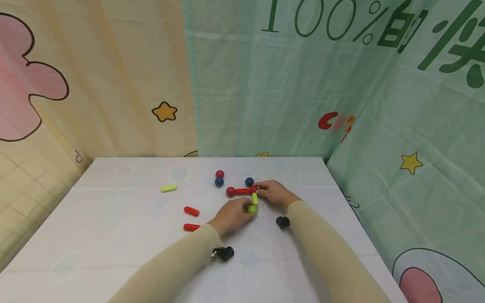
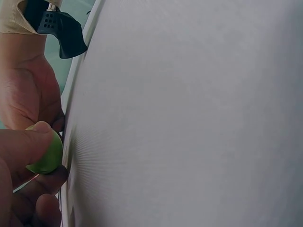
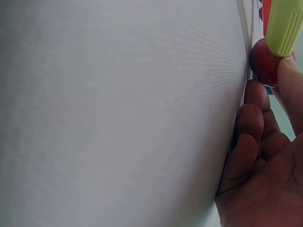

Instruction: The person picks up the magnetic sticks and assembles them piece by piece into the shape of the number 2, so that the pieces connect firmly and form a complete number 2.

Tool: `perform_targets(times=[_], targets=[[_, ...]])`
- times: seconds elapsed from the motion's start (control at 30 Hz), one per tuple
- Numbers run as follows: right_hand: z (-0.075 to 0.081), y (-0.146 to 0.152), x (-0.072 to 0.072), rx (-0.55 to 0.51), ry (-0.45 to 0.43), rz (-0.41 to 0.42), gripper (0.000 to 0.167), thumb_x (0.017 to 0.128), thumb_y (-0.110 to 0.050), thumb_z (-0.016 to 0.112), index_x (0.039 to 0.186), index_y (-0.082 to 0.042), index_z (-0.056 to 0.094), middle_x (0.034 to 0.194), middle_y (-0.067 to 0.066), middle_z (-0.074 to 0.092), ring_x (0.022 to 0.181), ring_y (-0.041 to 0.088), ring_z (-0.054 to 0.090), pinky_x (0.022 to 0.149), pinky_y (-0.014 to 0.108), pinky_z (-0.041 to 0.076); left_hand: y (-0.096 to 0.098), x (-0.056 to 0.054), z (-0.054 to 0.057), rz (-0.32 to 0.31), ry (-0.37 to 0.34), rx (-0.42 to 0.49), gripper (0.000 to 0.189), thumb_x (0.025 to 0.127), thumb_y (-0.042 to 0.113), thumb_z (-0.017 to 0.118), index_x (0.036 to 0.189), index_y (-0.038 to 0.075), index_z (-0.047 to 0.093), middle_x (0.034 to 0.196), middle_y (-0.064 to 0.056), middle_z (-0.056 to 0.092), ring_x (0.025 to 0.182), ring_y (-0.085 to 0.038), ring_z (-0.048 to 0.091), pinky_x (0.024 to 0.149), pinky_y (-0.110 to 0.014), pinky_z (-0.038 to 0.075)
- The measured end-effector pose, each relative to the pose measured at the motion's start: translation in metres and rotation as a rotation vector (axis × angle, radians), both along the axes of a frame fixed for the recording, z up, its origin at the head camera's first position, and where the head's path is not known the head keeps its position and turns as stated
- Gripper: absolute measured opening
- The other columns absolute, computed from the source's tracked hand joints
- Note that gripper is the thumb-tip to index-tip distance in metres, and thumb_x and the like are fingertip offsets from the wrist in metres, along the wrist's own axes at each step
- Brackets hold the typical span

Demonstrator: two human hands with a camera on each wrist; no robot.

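My left hand (image 1: 233, 216) pinches a green ball (image 1: 252, 209) between thumb and fingers; the ball (image 2: 53, 157) shows close up in the left wrist view. A yellow-green rod (image 1: 255, 198) runs from it to a red ball (image 1: 254, 190), which my right hand (image 1: 275, 192) grips. In the right wrist view, thumb and fingertips hold this red ball (image 3: 264, 64), and the ribbed yellow-green rod (image 3: 285, 26) meets it. From the same ball, a red rod (image 1: 242, 191) extends left to another red ball (image 1: 230, 191). The joined pieces form a corner.
Just behind the joined pieces is a blue ball (image 1: 249, 182). Farther left, a red ball (image 1: 219, 174) and a second blue ball (image 1: 219, 182) sit together. A loose yellow-green rod (image 1: 169, 188) and two red rods (image 1: 191, 211) lie on the white table (image 1: 113, 235).
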State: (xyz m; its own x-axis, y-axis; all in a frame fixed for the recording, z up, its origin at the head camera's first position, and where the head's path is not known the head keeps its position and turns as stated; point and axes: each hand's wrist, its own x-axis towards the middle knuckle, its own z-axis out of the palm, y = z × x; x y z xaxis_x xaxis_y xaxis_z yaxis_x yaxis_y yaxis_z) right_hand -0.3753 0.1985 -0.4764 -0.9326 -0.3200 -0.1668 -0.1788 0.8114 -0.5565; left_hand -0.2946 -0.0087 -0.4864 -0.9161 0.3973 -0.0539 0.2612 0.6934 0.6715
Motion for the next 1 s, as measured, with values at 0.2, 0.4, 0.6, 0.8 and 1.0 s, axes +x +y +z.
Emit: perform_targets(times=[0.2,0.4,0.6,0.8,1.0], targets=[[0.0003,0.0002,0.0003,-0.010,0.001,0.000,0.038,0.107,-0.029,0.062,0.144,-0.022,0.066,0.140,0.009,0.068,0.135,0.029,0.059,0.119,0.052,0.042,0.0028,-0.0002,-0.0006,0.012,-0.004,0.017,0.039,0.094,0.029,0.081,0.128,0.015,0.066,0.116,-0.004,0.073,0.105,-0.021,0.066,0.101,-0.044,0.056],[-0.0007,0.0004,0.0000,-0.015,-0.003,-0.003,0.038,0.107,-0.029,0.062,0.145,-0.021,0.066,0.141,0.010,0.068,0.134,0.029,0.060,0.119,0.053,0.042,0.0049,-0.0016,-0.0043,0.017,-0.006,0.026,0.036,0.094,0.029,0.081,0.124,0.016,0.065,0.114,-0.002,0.073,0.102,-0.019,0.065,0.099,-0.042,0.057],[-0.0025,0.0001,-0.0003,-0.013,-0.006,-0.010,0.039,0.107,-0.028,0.062,0.146,-0.020,0.064,0.142,0.010,0.067,0.136,0.030,0.059,0.119,0.054,0.042,0.0072,-0.0011,-0.0046,0.024,-0.017,0.043,0.032,0.095,0.030,0.080,0.120,0.017,0.065,0.113,-0.002,0.073,0.100,-0.019,0.065,0.098,-0.043,0.056],[-0.0005,-0.0011,0.0012,-0.024,-0.011,-0.017,0.039,0.107,-0.026,0.062,0.145,-0.020,0.065,0.142,0.011,0.067,0.134,0.030,0.060,0.119,0.054,0.042,0.0087,0.0001,-0.0031,0.032,-0.013,0.045,0.033,0.095,0.030,0.080,0.120,0.018,0.064,0.113,-0.002,0.073,0.101,-0.019,0.065,0.099,-0.043,0.056],[-0.0004,-0.0022,0.0013,-0.027,-0.012,-0.023,0.039,0.107,-0.026,0.062,0.146,-0.020,0.065,0.145,0.010,0.066,0.137,0.030,0.058,0.120,0.054,0.041,0.0101,0.0000,-0.0024,0.032,-0.014,0.044,0.032,0.094,0.031,0.081,0.117,0.018,0.064,0.112,-0.002,0.074,0.099,-0.018,0.065,0.097,-0.041,0.056]])
